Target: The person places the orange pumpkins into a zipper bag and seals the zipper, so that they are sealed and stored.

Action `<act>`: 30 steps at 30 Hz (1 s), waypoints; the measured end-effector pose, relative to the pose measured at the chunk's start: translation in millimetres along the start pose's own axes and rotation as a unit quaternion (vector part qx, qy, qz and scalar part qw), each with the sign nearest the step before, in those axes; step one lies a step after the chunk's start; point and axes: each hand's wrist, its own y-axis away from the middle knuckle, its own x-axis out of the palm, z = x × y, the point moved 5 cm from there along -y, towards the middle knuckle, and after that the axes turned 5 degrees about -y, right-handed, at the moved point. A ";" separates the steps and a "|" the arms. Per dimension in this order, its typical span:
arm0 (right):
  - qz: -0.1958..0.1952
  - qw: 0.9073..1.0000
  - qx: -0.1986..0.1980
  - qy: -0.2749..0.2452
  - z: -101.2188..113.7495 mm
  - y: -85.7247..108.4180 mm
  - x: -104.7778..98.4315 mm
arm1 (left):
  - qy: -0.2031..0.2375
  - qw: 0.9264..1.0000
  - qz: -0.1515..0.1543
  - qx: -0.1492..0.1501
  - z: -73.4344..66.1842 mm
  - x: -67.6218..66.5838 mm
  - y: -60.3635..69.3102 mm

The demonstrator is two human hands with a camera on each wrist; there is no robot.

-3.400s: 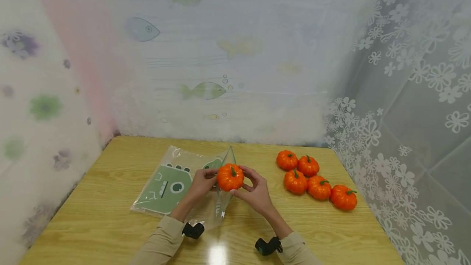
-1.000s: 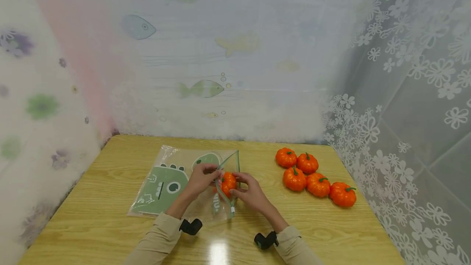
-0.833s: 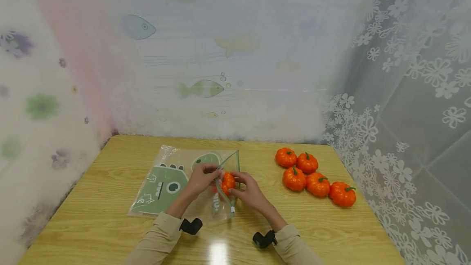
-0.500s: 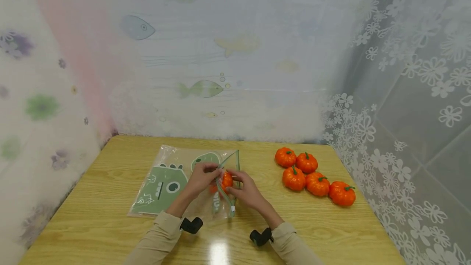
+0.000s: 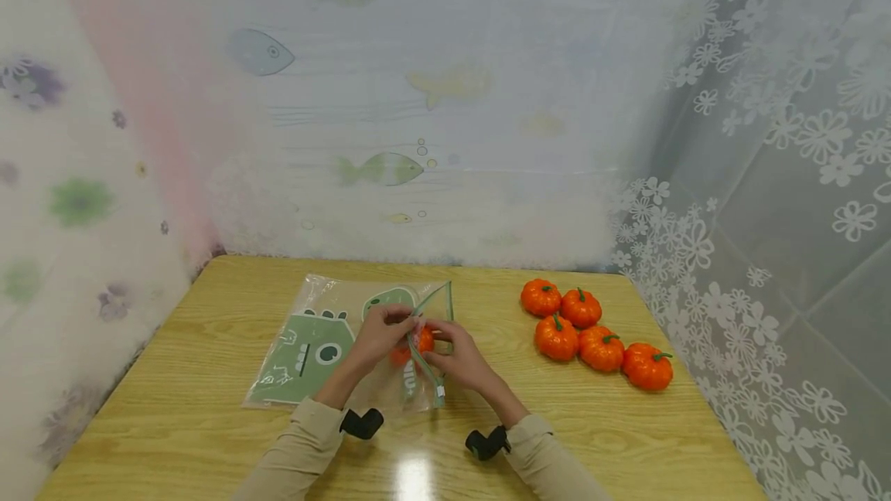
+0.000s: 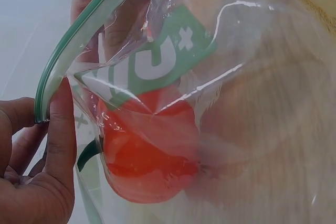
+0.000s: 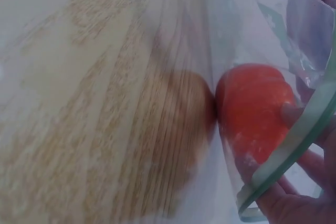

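A clear zip bag (image 5: 306, 366) with green monster prints and a green zip edge lies on the table, its mouth held apart toward the right. My left hand (image 5: 376, 339) pinches the zip edge between thumb and fingers, as the left wrist view (image 6: 39, 182) confirms. Reaching in through the mouth, my right hand (image 5: 462, 358) holds a small orange toy pumpkin (image 5: 423, 339) by its fingertips. That pumpkin (image 7: 254, 108) is inside the bag in the right wrist view, and its green stem points toward the mouth. A white slider (image 5: 440, 391) sits at the near end of the zip.
Several more orange pumpkins (image 5: 557, 339) with green stems stand grouped on the right side of the wooden table (image 5: 174, 377). Patterned curtains (image 5: 445, 215) hang behind the table and along both sides.
The pumpkin has gone left from in front of the mouth into the bag, carried by my right hand. My left hand keeps its grip on the zip edge; the grouped pumpkins stay put.
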 end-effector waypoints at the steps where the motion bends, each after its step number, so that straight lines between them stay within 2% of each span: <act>1: 0.005 1.000 0.002 -0.001 0.0 -0.4 0.3 | 0.001 1.000 -0.001 -0.001 0.0 -0.2 -0.2; 8: 0.052 0.998 0.034 -0.014 -2.1 -0.1 2.0 | 0.015 1.000 -0.009 -0.010 0.0 -1.8 -1.4; 12: 0.041 0.998 0.048 -0.024 -1.6 2.6 -1.1 | 0.017 1.000 -0.006 -0.016 0.1 -1.6 -2.1; 15: 0.009 0.998 0.052 -0.037 0.1 5.8 -5.9 | 0.018 1.000 -0.001 -0.015 0.2 -1.5 -2.0; 20: -0.066 0.996 0.031 -0.051 4.5 11.1 -17.9 | 0.023 1.000 0.001 -0.016 0.6 -2.4 -1.2; 26: -0.171 0.982 0.009 -0.076 0.4 19.4 -37.2 | 0.038 0.999 0.006 -0.023 0.8 -2.0 -0.9; 30: -0.213 0.974 0.007 -0.078 7.7 27.6 -48.8 | 0.050 0.998 0.012 -0.030 2.3 -2.2 -0.1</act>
